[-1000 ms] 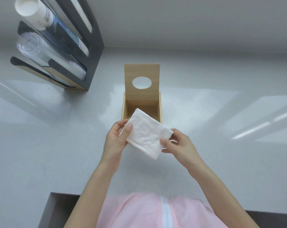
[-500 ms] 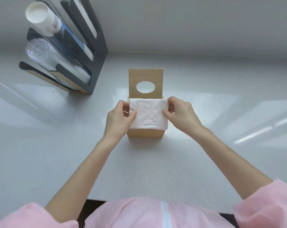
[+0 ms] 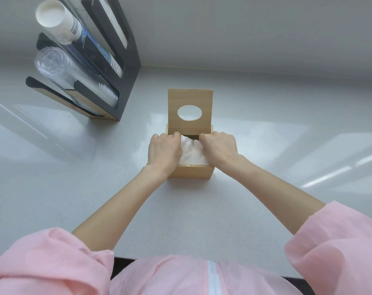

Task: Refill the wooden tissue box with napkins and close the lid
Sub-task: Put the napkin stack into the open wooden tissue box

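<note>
The wooden tissue box (image 3: 190, 172) stands on the white counter, straight ahead of me. Its lid (image 3: 190, 96), with an oval hole, stands upright at the back. White napkins (image 3: 191, 153) lie inside the box, creased in the middle. My left hand (image 3: 163, 151) presses down on their left side, fingers curled into the box. My right hand (image 3: 220, 149) does the same on their right side. Both hands' fingertips are hidden inside the box.
A black and wood cup dispenser (image 3: 108, 67) stands at the back left, holding a stack of paper cups (image 3: 59, 22) and a stack of clear plastic cups (image 3: 63, 73). The counter's front edge runs just before my pink-clad body.
The napkins went from held above the box opening down into the box. Both hands followed them in and now press on them.
</note>
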Motion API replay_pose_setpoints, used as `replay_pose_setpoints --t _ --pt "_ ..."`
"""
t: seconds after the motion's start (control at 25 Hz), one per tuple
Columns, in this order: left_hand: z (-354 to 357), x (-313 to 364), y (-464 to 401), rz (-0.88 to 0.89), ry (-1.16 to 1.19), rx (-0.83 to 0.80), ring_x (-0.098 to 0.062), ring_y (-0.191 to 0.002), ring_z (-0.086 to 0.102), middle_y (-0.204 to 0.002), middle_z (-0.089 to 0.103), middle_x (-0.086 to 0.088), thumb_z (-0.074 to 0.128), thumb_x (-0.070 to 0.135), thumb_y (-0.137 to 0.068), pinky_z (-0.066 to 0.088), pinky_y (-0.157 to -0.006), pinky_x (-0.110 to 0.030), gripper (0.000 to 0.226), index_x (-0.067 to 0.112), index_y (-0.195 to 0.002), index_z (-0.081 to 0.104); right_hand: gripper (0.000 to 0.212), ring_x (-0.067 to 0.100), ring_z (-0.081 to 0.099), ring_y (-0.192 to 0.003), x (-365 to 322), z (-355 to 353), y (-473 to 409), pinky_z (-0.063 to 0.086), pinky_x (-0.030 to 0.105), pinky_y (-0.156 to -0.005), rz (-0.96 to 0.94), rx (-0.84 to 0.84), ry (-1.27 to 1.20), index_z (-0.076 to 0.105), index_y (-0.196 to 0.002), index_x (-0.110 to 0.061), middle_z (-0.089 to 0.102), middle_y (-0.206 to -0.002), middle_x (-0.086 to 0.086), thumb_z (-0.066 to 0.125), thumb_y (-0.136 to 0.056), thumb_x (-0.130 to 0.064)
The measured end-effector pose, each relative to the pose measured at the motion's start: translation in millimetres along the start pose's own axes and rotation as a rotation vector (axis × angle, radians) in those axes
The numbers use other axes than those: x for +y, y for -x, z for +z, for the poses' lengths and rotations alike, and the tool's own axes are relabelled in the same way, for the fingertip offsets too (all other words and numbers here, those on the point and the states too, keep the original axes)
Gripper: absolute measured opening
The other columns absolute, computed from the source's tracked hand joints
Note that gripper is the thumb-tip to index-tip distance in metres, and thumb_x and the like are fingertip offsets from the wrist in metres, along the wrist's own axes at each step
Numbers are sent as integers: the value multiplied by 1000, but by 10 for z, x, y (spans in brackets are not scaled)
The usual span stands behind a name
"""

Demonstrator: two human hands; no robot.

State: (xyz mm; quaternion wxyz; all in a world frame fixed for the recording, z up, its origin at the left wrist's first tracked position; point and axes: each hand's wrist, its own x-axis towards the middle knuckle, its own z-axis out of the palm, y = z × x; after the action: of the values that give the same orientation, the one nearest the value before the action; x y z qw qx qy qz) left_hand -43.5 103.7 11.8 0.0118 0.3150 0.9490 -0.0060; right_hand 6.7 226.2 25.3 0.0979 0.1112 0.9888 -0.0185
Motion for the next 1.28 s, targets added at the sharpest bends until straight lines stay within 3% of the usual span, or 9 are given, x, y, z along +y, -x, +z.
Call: replay_pose_setpoints --t 0.16,0.36,0.48,0.6,0.8,0.92,1.04,1.16,1.28 --pt "44 80 -107 46 -154 -130 -30 -89 63 -95 70 -10 51 -1 -81 14 -47 -26 23 3 -104 47 44 28 50 -79 -61 -27 -102 15 23 -44 -60 -14 128 26 -52 -14 30 -56 -1 49 -83 7" --pt "77 125 -144 30 -188 -190 -27 -93 63 -97 71 -8 56 5 -82 11 -45 -25 30 3 -110 43 32 25 62 -99 -41 50 -154 16 22 -44 -63 -44 202 43 -58 -11 65 -87 3 51 -84 4" --pt "80 104 -127 38 -178 -182 -27 -94 62 -97 70 -9 54 5 -84 14 -47 -25 29 3 -110 43 22 28 60 -89 -8 56 -164 16 22 -43 -49 -41 167 51 -67 -12 67 -97 6 52 -85 1" --pt "30 86 -86 52 -122 -177 -27 -103 56 -107 65 -10 50 15 -91 27 -62 -30 25 3 -112 45 28 31 62 -97 19 3 -111 19 25 -45 -41 0 65 61 -112 -12 66 -108 10 47 -89 -4" --pt "-64 -8 -35 136 -123 -45 -26 -105 52 -108 61 -7 42 15 -93 26 -75 -32 22 10 -108 58 21 28 51 -86 47 -145 -6 26 30 -59 -175 160 40 58 -101 -9 67 -100 7 39 -93 -7" --pt "-92 -49 -51 216 -182 -258 -25 -102 54 -102 66 -9 39 20 -93 21 -106 -43 28 7 -99 63 19 27 45 -69 -35 -96 22 20 30 -74 -259 -31 162 48 -75 -13 56 -71 2 39 -91 -6" --pt "-43 -74 -146 220 -245 -525 -27 -110 45 -98 62 -11 26 23 -97 19 -110 -49 38 6 -90 60 36 16 33 -52 -119 -9 -49 14 32 -78 -224 -211 312 33 -56 -15 37 -56 -3 37 -91 -9" --pt "78 -140 -264 163 -184 -704 -29 -120 35 -89 44 -3 19 31 -95 33 -104 -46 37 15 -75 46 34 21 44 -69 -125 57 -153 17 33 -80 -127 -382 262 39 -61 -14 42 -63 -1 32 -94 -12" --pt "117 -174 -312 181 -220 -771 -28 -123 32 -96 40 -2 17 31 -94 34 -104 -45 33 18 -83 46 27 23 46 -92 -113 81 -192 24 32 -82 -121 -453 188 58 -93 -12 52 -82 2 31 -96 -12"
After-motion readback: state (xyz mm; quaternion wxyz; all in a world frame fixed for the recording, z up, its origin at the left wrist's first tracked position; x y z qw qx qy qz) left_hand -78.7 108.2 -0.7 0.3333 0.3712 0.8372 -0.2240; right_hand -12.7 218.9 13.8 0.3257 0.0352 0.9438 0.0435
